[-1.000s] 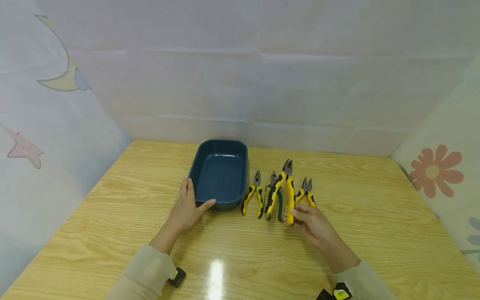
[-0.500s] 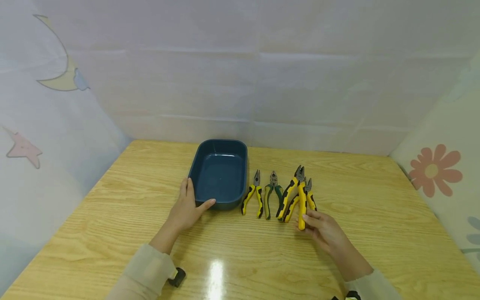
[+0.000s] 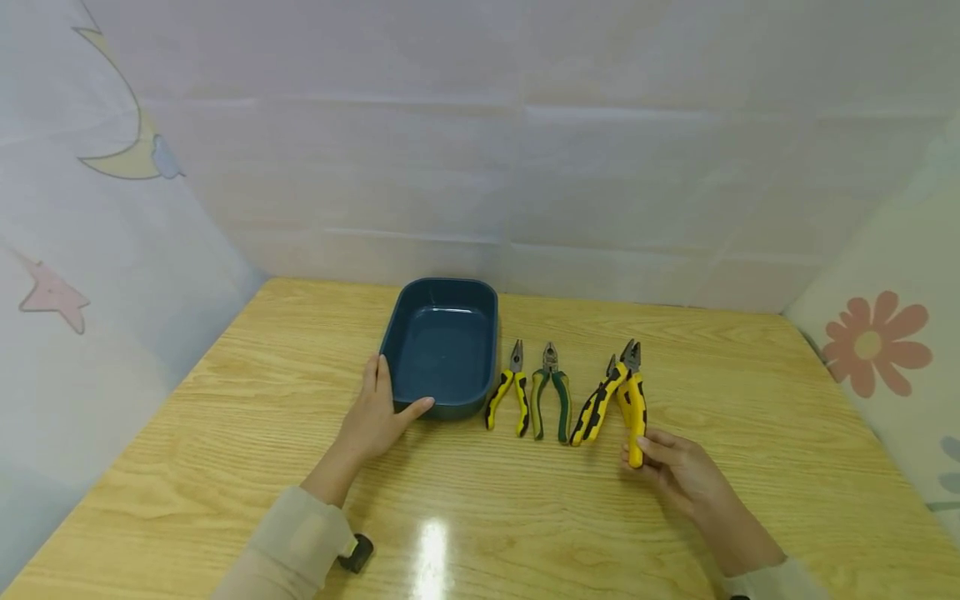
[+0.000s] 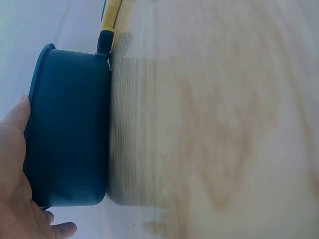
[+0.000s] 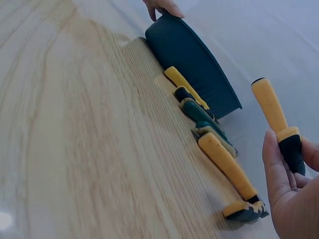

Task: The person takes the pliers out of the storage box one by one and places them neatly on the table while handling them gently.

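Observation:
My left hand [image 3: 372,423] grips the near-left corner of a dark blue rectangular basin [image 3: 442,358], thumb along its front rim and fingers at its left side. The basin has nothing in it. In my right hand [image 3: 678,471] is a pair of yellow-and-black pliers [image 3: 637,408], held by the end of one handle, jaws pointing away and raised off the table. Behind it lies another yellow-and-black pair of pliers [image 3: 591,421], partly hidden. Green-handled pliers [image 3: 551,400] and yellow-and-black long-nose pliers [image 3: 517,387] lie between that pair and the basin, handles spread towards me.
Everything stands on a wood-grain table [image 3: 480,508]. A pale cloth backdrop [image 3: 480,167] rises behind its far edge and at both sides. The basin's right wall is close beside the long-nose pliers.
My right hand has moved right and slightly nearer with the pliers, uncovering the green-handled pair and now partly covering the rightmost pair. My left hand and the basin have stayed in place.

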Tool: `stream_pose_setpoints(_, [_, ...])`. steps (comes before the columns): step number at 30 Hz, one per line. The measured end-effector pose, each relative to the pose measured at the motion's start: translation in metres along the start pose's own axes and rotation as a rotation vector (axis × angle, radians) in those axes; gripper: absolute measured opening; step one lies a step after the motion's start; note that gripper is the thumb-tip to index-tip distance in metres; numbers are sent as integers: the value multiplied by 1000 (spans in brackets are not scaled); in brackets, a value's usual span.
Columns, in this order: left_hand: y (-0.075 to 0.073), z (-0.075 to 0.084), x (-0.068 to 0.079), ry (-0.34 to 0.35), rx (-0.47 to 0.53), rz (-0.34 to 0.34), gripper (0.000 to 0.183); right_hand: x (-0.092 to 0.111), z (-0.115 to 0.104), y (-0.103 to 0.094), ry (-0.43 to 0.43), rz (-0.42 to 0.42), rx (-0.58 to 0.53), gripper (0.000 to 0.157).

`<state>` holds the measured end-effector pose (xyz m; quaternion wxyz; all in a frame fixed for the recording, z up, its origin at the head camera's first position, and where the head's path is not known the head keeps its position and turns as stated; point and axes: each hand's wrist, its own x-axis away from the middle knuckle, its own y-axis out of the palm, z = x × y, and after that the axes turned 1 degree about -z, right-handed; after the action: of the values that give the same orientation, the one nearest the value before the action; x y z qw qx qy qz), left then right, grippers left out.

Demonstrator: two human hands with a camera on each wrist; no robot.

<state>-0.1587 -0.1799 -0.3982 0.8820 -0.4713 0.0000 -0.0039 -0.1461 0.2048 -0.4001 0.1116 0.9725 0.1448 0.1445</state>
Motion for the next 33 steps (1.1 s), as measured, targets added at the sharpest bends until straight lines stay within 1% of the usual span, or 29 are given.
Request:
stream_pose_setpoints(5, [0,1,0,-9,3,-1,105,2,0,-9,7,6,11,57])
stream_pose_setpoints(12, [1,-1,-1,-2,-7,5,106,5,1,-21,3,17,45,50])
stream_pose_setpoints(14, [1,-1,-1,-1,-5,5,106,6,1,-26,8,12,33,48])
stream_pose_setpoints(15, [1,-1,-1,-1,-3,7,105,7,1,-28,10,6,22,46])
stream_pose_setpoints(19, [1,0,-1,-9,-2,6,105,10,1,-38,17,-13,-14,25])
stream_pose_setpoints(20, [1,0,-1,-10,-2,5,105,11,2,-40,20,-11,-12,21])
stream_pose_setpoints(22, [1,0,-1,-12,-2,3,105,12,2,-44,31,-1,-5,25])
stream_pose_setpoints(25, [1,0,-1,-12,-3,0,105,13,4,-51,49,16,19,43])
stream_pose_setpoints(26, [1,0,-1,-11,-3,0,105,14,4,-53,56,21,11,48])
stream_pose_setpoints(28, [1,0,-1,-9,-4,0,105,15,6,-57,68,27,11,53])
stream_pose_setpoints(31, [1,-1,0,-6,-7,5,105,17,7,-64,76,19,3,51])
stream_pose_setpoints(33, [1,-1,0,-3,-9,7,105,18,8,-69,74,3,-11,40])
